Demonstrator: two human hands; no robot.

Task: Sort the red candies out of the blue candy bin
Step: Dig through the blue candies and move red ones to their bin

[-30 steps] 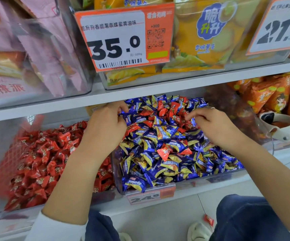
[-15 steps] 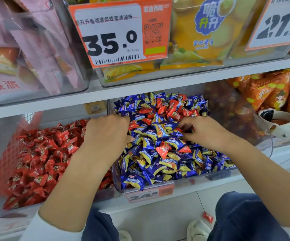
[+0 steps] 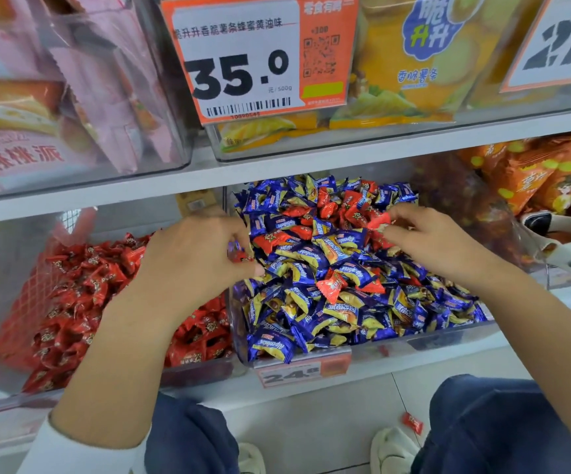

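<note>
A clear bin [image 3: 311, 352] on the lower shelf holds a heap of blue and yellow candies [image 3: 352, 313] with several red candies [image 3: 332, 285] mixed in, mostly at the back. My left hand [image 3: 192, 258] sits at the bin's left wall, fingers curled round small red candies [image 3: 239, 256]. My right hand [image 3: 427, 237] is over the back right of the heap and pinches a red candy [image 3: 378, 220] between thumb and fingers. To the left, a second clear bin [image 3: 195, 371] is filled with red candies [image 3: 69, 302].
The shelf above [image 3: 345, 152] carries clear bins of snack bags and orange price tags. Orange snack bags [image 3: 544, 172] and a white scoop [image 3: 564, 241] lie to the right. One red candy [image 3: 412, 422] lies on the floor between my knees.
My right hand has lifted a red candy from the back of the heap. My left hand has drawn back a little toward the bin's left wall with red candy in its fingers.
</note>
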